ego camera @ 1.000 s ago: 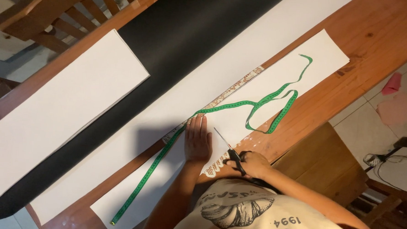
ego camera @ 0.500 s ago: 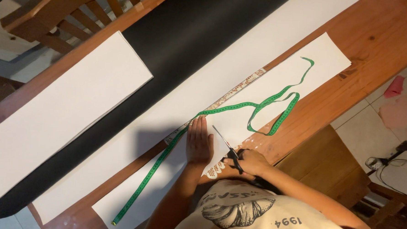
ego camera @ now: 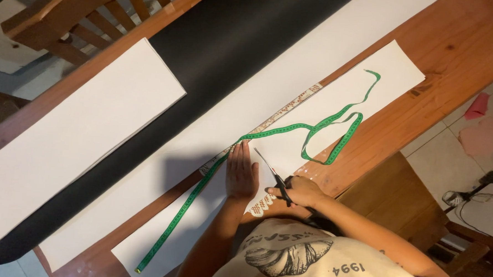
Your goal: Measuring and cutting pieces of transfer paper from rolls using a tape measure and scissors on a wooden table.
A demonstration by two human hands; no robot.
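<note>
While the left hand (ego camera: 241, 176) stays flat, fingers together, on white paper (ego camera: 290, 151), the right hand (ego camera: 302, 192), clamped on scissors (ego camera: 272, 175), has advanced slightly.

Scissors (ego camera: 272, 175): the right hand (ego camera: 302, 192) is covering the handles, so only the blades are showing.
Lace strip (ego camera: 261, 203): mostly lying hidden under the left hand (ego camera: 241, 174).
Chair (ego camera: 69, 14): running off the top edge.
Blade gap: too small to tell.

Wooden table (ego camera: 461, 48) runs diagonally. Slatted wooden chair (ego camera: 69, 14) upper left. Wooden stool (ego camera: 391, 197) lower right. Pale tiled floor (ego camera: 445, 158) right, pink scraps (ego camera: 482, 129), cables (ego camera: 465, 200). Warm, dim light.
</note>
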